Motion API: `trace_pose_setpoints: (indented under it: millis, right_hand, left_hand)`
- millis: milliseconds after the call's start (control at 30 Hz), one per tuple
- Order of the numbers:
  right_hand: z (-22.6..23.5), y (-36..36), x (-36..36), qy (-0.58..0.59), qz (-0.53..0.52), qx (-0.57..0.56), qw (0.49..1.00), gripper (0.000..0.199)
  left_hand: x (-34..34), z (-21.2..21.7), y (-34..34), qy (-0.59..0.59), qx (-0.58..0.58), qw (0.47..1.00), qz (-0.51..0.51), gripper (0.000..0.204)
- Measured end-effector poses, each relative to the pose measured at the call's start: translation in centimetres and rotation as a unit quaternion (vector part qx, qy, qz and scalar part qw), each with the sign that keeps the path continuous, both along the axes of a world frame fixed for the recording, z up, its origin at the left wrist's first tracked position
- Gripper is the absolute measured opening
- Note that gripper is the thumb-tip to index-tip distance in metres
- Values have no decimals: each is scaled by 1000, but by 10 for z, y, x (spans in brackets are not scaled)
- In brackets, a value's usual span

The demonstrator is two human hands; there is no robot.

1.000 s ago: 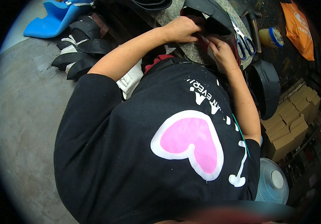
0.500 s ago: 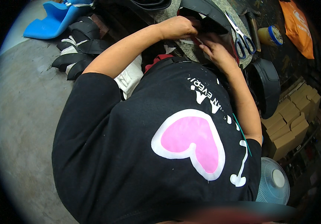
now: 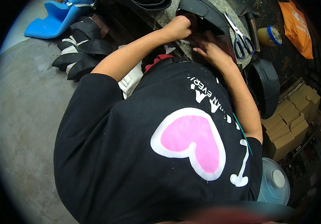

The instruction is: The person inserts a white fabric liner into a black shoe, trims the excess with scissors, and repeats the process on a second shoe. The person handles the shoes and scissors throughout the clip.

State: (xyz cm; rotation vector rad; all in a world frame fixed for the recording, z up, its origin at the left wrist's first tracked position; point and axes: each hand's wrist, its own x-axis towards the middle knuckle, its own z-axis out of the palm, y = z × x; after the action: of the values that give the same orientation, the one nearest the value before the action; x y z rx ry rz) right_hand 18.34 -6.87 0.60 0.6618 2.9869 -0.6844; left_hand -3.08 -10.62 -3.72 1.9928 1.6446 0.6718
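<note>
A black curved leather-like piece with a reddish edge on its right side arches over the speckled stone worktop. My left hand is closed in a fist at its near left rim, with the fingertips hidden in the dark hollow. Under the arch, my right hand lies against the inner side. Its thumb points left, apart from the fingers, which reach into shadow and show only in part. Scissors with dark blue handles rest just right of the piece.
Beyond the scissors are a hammer, a yellowish tub with a blue rim and an orange bag. Another black curved piece stands right of my forearm. Cardboard boxes, a fan, black padded pieces and blue sheet lie around.
My left hand has shifted slightly down and left with its fingers still curled. The right hand's thumb has moved away from its fingers, which reach farther under the black piece.
</note>
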Motion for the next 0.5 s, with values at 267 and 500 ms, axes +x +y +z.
trace_pose_setpoints:
  millis: [267, 500]
  right_hand:
    - [17, 7, 14, 37, -64, -284, 956, 36]
    - [34, 23, 33, 305, -209, -464, 805, 34]
  left_hand:
    - [-4, 13, -39, -25, 120, 985, -123, 20]
    - [-9, 22, -32, -18, 115, 978, -176, 20]
